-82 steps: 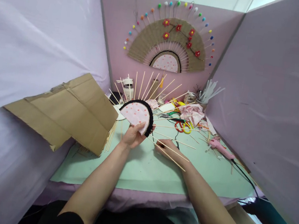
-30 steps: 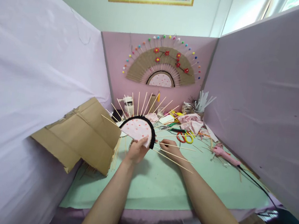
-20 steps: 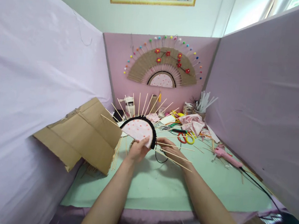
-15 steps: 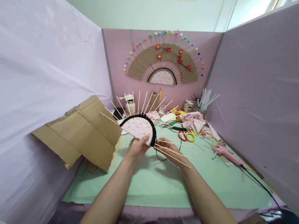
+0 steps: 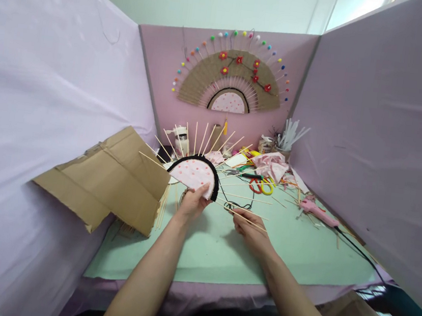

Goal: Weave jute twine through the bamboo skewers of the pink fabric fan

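Note:
My left hand (image 5: pixel 195 202) grips the lower right corner of a half-round fan base (image 5: pixel 192 171), its thumb on the pink dotted cloth and its fingers behind. Black trim (image 5: pixel 213 168) runs round the curved edge, and thin wooden sticks (image 5: pixel 195 138) fan out from it. My right hand (image 5: pixel 246 226) is closed below the lowest right sticks, pinching a black cord (image 5: pixel 241 206). The cord loops from the trim's right end across the mat. Some right-hand fingers are hidden by the sticks and the hand itself.
A cardboard piece (image 5: pixel 116 177) leans at left. Scissors (image 5: pixel 261 186), pliers (image 5: pixel 249 175) and crumpled pink cloth (image 5: pixel 271 165) lie behind. A pink glue gun (image 5: pixel 319 212) with a black cable rests at right. A larger finished fan (image 5: pixel 232 78) hangs on the back panel.
My right hand has moved right and down, away from the fan base's edge, drawing the black cord with it. My left hand keeps its hold. The view has tilted slightly downward.

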### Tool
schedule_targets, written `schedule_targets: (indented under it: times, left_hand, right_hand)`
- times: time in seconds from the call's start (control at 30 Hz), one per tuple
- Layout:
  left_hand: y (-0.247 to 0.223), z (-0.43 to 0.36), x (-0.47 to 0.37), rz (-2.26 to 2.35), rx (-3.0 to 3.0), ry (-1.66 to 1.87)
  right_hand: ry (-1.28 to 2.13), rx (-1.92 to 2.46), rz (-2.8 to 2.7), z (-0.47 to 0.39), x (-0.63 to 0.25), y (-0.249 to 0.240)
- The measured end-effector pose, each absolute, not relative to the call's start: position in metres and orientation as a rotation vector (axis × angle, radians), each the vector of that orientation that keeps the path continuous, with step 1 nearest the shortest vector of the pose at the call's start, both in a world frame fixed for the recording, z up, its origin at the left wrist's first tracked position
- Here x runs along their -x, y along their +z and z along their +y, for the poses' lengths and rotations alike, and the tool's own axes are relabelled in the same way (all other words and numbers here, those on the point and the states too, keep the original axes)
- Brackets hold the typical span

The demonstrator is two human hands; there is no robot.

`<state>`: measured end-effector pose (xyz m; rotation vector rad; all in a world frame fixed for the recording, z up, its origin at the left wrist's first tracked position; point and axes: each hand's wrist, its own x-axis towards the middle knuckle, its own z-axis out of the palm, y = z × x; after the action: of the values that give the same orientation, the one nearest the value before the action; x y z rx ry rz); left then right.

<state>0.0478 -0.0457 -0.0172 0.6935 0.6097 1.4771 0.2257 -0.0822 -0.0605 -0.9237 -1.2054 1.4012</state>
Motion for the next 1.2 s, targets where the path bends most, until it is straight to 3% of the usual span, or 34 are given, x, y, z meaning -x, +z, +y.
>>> schedule_targets:
  times: [0.67,0.93,1.2]
  left_hand:
    - [-0.019,-0.040,-0.049,0.669,-0.669,1.456]
    - [-0.022,-0.040,-0.050,0.681,-0.698,1.474]
    - [-0.021,-0.041,-0.051,0.631,-0.692,1.499]
  right_hand:
    - [0.864,1.259,-1.478,-0.128,-0.313,-0.048]
    - [0.576,1.201,-1.601,-0.152,-0.297,-0.037]
    - [0.667,0.939,-2.054,-0.148,-0.238,-0.034]
